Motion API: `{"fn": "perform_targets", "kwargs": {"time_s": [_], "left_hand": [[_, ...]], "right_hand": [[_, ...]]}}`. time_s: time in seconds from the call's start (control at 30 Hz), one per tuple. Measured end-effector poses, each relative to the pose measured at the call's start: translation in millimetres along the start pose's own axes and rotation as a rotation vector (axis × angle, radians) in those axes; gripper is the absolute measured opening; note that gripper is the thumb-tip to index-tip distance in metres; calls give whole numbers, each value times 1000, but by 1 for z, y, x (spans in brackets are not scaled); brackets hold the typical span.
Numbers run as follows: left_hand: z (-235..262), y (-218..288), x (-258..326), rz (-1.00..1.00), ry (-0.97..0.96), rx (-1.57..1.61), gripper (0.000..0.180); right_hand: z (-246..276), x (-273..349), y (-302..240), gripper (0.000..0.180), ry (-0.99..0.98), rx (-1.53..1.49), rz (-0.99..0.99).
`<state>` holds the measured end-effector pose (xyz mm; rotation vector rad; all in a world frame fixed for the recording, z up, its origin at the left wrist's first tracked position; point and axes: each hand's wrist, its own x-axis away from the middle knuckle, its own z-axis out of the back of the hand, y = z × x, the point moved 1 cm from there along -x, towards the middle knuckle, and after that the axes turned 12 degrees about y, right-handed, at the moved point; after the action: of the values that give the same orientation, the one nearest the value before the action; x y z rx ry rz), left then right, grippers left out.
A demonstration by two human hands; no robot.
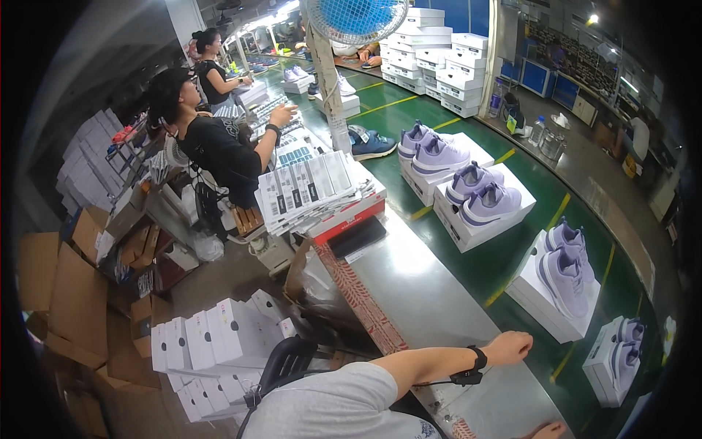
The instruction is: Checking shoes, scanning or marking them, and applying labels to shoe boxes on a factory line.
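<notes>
Left hand [511, 348] curled, empty-looking | right hand [550, 431]: I can't tell | bump could tip pale-purple lace-up shoes [562, 276] off white cardboard box [537, 296]

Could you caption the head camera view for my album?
Lavender sneakers on white shoeboxes line a green, yellow-striped surface near the wearer's curled left hand.

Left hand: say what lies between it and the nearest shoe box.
Head view: green belt lies between the left hand and that shoe box.
</notes>
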<state>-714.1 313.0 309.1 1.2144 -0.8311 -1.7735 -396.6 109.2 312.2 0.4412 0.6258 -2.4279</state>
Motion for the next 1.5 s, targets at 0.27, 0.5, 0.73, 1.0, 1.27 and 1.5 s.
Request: {"fn": "perform_targets", "kwargs": {"time_s": [0.27,0.5,0.73,1.0,1.27,1.5], "left_hand": [[10,0,-2,-22,6,-35,7],[14,0,-3,-21,3,-3,7],[21,2,-5,-12,-1,-10,8],[25,-2,-5,-31,-10,-37,8],[29,-4,-6,-38,10,-34,8],[33,-4,-8,3,-36,-18,9]], "right_hand": [[3,4,-12,35,-18,23,-27],[1,8,-12,35,44,-7,5],[5,10,-18,31,74,-8,78],[13,14,-31,30,64,29,103],[0,15,-24,33,56,-36,25],[-41,-2,17,33,7,-12,9]]}}
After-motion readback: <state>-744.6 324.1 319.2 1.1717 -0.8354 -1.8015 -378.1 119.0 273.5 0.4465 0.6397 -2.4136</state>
